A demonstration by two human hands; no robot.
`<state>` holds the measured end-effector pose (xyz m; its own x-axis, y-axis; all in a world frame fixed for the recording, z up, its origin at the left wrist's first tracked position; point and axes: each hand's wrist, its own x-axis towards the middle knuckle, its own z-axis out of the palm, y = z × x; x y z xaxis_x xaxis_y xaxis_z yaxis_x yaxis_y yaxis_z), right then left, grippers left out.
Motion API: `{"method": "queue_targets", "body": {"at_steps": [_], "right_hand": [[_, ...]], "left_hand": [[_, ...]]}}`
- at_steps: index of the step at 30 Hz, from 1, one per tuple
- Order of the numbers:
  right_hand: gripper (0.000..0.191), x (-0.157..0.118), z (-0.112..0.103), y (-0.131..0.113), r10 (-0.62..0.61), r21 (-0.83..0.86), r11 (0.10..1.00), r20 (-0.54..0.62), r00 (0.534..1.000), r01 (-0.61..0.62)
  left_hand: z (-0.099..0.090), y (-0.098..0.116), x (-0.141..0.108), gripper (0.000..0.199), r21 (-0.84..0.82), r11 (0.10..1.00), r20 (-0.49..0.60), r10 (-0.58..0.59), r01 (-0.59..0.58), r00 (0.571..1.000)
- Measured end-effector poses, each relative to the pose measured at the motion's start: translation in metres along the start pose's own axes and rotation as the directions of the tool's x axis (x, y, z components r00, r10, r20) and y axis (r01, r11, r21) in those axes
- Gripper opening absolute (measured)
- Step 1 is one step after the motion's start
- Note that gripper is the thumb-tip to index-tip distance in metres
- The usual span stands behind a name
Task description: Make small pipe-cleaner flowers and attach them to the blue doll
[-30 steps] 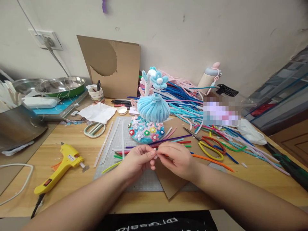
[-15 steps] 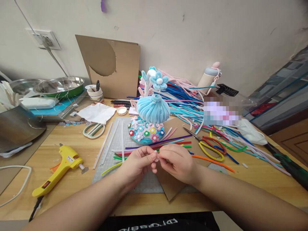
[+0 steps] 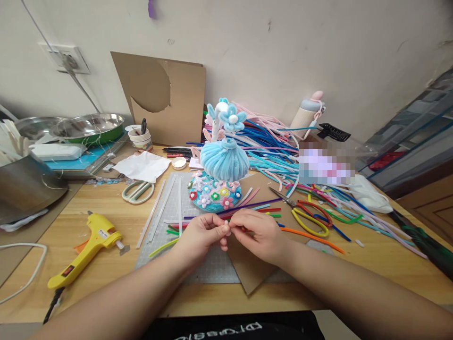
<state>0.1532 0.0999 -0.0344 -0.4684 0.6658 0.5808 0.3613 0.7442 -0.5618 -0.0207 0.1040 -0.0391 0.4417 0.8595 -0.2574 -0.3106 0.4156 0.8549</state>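
Observation:
My left hand (image 3: 204,235) pinches a small pale pink piece (image 3: 227,224) between thumb and forefinger, low in the centre of the view. Close against it, my right hand (image 3: 256,233) has its thumb and forefinger on the same piece. Most of the piece is hidden by the fingertips. Just beyond my hands stands a light blue fuzzy shade (image 3: 225,159) above a round base (image 3: 212,204) covered with small coloured flowers. A blue flower (image 3: 232,117) hangs at the top. Coloured fuzzy stems (image 3: 262,206) lie behind my hands on the grey cutting mat (image 3: 155,245).
A yellow glue gun (image 3: 94,245) lies at the left, near green-handled scissors (image 3: 138,192). Yellow-and-orange scissors (image 3: 307,218) lie at the right, before a large pile of stems (image 3: 272,160). Cardboard (image 3: 187,104) leans on the wall.
Both hands have shifted slightly left. The fingers of my right hand have turned a little and lie closer to my left fingertips.

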Motion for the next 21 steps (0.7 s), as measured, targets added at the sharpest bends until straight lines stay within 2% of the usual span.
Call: {"method": "queue_targets", "body": {"at_steps": [6,11,13,16,19,21], "right_hand": [[0.012,-0.001,-0.003,-0.001,0.0,-0.032,0.999,0.083,0.997,0.003],[0.01,-0.003,-0.001,-0.003,0.032,0.005,0.999,-0.035,0.999,-0.031],[0.01,-0.003,-0.001,-0.004,0.051,0.05,0.998,-0.038,0.998,-0.049],[0.007,-0.003,-0.004,-0.002,0.14,0.169,0.975,0.027,0.99,-0.143],[0.006,-0.002,-0.007,0.0,0.254,0.332,0.901,0.121,0.96,-0.28],[0.009,-0.002,-0.009,0.0,0.274,0.395,0.86,0.172,0.946,-0.321]], "left_hand": [[-0.002,0.001,0.0,0.026,0.081,0.997,0.028,-0.002,0.0,1.0],[0.003,0.007,-0.004,0.021,-0.063,0.998,0.103,-0.016,0.023,0.995],[0.005,0.012,-0.006,0.019,-0.097,0.995,0.153,-0.016,0.031,0.988],[0.004,0.017,-0.007,0.02,-0.068,0.998,0.225,0.003,0.012,0.974],[0.001,0.019,-0.007,0.021,0.024,0.999,0.291,0.018,-0.026,0.957],[0.0,0.019,-0.007,0.023,0.069,0.997,0.31,0.02,-0.044,0.95]]}}
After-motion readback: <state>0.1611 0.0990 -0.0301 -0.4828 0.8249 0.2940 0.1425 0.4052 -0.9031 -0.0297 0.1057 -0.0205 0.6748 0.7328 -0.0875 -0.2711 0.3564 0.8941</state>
